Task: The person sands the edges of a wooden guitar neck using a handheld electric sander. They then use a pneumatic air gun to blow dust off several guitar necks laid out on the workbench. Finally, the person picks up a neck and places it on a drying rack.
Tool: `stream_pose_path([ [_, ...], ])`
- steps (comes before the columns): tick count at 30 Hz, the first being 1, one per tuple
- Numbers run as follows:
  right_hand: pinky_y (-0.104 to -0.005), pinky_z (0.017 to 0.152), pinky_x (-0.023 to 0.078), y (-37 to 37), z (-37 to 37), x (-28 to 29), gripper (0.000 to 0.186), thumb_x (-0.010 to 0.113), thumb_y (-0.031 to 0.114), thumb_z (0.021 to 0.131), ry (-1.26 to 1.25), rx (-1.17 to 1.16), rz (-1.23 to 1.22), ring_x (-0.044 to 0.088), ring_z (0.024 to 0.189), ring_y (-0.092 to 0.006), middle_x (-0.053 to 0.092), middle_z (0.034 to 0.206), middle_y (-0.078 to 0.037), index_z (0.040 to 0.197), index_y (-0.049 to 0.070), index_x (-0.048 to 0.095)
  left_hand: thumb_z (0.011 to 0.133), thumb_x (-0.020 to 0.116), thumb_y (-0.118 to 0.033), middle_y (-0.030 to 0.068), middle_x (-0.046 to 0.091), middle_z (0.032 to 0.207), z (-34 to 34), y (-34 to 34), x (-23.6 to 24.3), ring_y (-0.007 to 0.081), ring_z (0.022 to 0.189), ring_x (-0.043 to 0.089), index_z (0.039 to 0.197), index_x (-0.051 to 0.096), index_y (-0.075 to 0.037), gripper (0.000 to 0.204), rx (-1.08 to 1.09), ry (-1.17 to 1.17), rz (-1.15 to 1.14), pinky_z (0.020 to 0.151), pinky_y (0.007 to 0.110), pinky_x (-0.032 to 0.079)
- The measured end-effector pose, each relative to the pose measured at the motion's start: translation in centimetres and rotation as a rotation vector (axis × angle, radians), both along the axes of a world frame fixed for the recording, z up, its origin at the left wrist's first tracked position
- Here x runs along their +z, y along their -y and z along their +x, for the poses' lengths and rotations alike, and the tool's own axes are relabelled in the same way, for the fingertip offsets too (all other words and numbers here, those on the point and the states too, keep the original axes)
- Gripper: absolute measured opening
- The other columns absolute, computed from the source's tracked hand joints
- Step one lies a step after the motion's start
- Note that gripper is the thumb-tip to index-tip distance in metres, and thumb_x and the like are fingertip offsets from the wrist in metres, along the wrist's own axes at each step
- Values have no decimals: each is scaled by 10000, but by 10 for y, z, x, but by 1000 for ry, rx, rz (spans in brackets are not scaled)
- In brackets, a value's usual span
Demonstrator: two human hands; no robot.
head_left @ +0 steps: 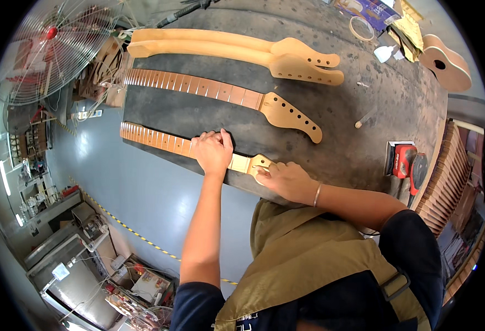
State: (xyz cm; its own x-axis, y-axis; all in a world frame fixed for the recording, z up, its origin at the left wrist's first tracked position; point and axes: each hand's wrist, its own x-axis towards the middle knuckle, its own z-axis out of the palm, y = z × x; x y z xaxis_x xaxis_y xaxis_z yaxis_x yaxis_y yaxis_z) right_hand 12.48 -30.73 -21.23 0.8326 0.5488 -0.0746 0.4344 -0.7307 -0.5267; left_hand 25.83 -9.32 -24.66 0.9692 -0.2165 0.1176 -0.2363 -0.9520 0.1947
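A guitar neck (165, 142) with a fretted fingerboard lies along the near edge of the dark workbench, its headstock (260, 161) to the right. My left hand (213, 150) is closed over the middle of this neck, fingers wrapped across the fingerboard. At the headstock, my right hand (287, 181) has its fingers drawn together against the wood and covers much of it. Whether something small sits in those fingers is hidden. Beyond lies a second neck (209, 88), frets up, with a row of holes in its headstock. Farther back, two pale necks (209, 45) rest side by side.
A red sander (403, 160) stands at the bench's right edge, near a small brush (366, 118). A tape roll (361, 28) and a guitar body (445, 63) are at the back right. A large fan (52, 49) stands beyond the left end.
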Motion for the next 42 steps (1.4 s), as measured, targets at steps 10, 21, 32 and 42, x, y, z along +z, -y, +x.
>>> stream_pose_path([
  [10,-342,550,462,5,-6,5,299,569,141,976,8,-28,-33,650,727,-185,628,864,-25,1267,164,635,948,627,-236,80,674,658,0,2,2,288,704,633,561,685,-57,430,19,-5,-10,808,415,432],
  [21,-466,588,512,-9,10,2,127,634,151,931,-296,-193,99,691,705,-349,677,760,-130,1046,119,591,978,621,-253,91,688,679,1,4,6,299,750,645,593,687,-41,445,26,-59,-19,821,426,432],
  [32,-504,611,516,-12,19,-15,74,616,198,964,-337,-281,260,678,680,-375,698,760,-150,1008,141,633,980,615,-273,91,688,692,3,3,5,303,760,642,585,681,-39,463,28,-65,-17,816,437,427],
  [42,-470,583,520,2,7,9,164,621,141,937,-284,-160,205,684,676,-351,677,816,-113,1099,165,608,961,608,-240,89,677,659,3,3,3,300,710,628,576,697,-53,438,2,-9,-17,818,423,428],
])
